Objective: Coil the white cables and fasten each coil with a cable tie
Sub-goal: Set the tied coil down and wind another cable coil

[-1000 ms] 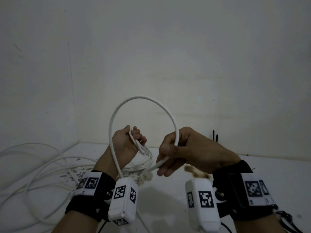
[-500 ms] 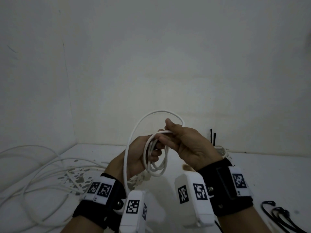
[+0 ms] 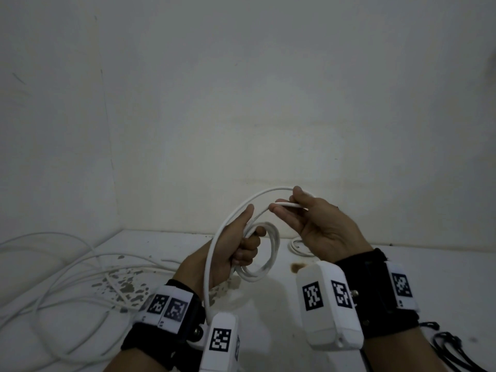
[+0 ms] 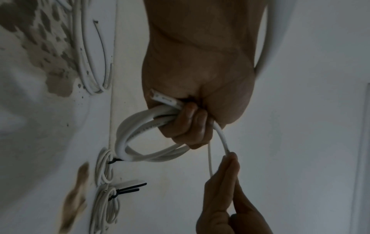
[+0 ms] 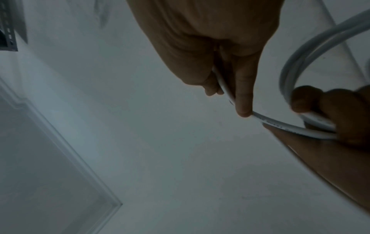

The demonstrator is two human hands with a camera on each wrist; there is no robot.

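Dim bare white walls (image 3: 241, 103)

The head view looks forward and down from above the wrists, taking in both hands, the table (image 3: 402, 267) and much of the wall (image 3: 241, 89). The left wrist view looks along the left hand (image 4: 198, 82) from very close, down toward the table and the tied coils (image 4: 106, 199) on it. The right wrist view looks along the right hand (image 5: 210, 47), also very close, up toward wall and ceiling. All three share the coil (image 3: 264, 251) and the fingers of both hands
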